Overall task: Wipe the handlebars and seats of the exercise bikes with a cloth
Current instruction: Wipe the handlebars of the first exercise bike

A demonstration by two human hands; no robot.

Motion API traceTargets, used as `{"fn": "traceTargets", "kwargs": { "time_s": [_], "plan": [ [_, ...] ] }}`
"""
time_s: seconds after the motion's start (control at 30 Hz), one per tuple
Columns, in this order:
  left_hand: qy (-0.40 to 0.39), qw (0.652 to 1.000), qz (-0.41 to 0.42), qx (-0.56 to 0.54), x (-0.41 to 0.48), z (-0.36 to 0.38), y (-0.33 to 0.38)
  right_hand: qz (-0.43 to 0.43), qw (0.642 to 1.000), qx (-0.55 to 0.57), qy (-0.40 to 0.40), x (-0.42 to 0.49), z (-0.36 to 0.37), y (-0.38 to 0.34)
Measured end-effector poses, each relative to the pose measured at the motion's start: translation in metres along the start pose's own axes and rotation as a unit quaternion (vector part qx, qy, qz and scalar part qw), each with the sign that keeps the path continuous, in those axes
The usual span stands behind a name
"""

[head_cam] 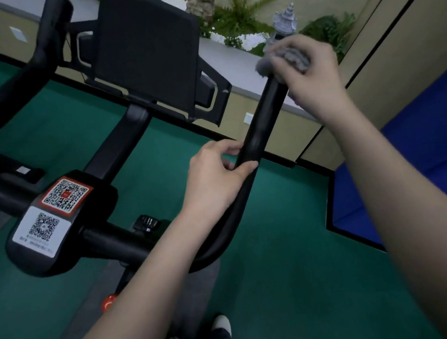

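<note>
Up top, a fuzzy grey cloth [288,57] caps the glossy black handlebar [261,127].

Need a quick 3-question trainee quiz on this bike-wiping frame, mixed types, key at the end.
1. True or false: the right hand holds the grey fluffy cloth on the upper end of the black curved handlebar.
2. The left hand: A) holds the cloth; B) grips the handlebar lower down, apart from the cloth; C) hangs free at the side.
3. Fill in: the two stickers on the black centre hub carry ___ codes.
Key: 1 true; 2 B; 3 QR.
</note>
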State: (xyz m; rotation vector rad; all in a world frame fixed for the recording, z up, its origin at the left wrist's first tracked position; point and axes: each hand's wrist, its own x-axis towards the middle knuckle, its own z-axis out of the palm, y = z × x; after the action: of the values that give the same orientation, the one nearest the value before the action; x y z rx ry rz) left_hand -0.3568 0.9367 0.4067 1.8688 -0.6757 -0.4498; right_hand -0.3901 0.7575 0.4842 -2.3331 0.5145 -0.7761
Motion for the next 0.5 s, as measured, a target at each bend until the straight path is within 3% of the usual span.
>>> {"fn": "traceTargets", "kwargs": {
  "time_s": [0.17, 0.3, 0.37, 0.5],
  "plan": [
    [-0.008, 0.999, 0.018, 0.033, -0.001, -0.003, 0.003, 0.173, 0.944, 0.239, 0.151, -0.030, 0.016, 0.018],
    [-0.024, 0.998, 0.028, 0.045, -0.003, -0.008, 0.006, 0.249, 0.891, 0.342, 0.166, -0.060, 0.041, 0.024],
    [-0.033, 0.997, 0.043, 0.059, -0.005, -0.011, 0.006, 0.256, 0.883, 0.354, 0.173, -0.077, 0.047, 0.023],
    [-0.025, 0.991, 0.100, 0.083, -0.010, -0.015, 0.006, 0.253, 0.902, 0.296, 0.183, -0.110, 0.038, 0.020]
  ]
}}
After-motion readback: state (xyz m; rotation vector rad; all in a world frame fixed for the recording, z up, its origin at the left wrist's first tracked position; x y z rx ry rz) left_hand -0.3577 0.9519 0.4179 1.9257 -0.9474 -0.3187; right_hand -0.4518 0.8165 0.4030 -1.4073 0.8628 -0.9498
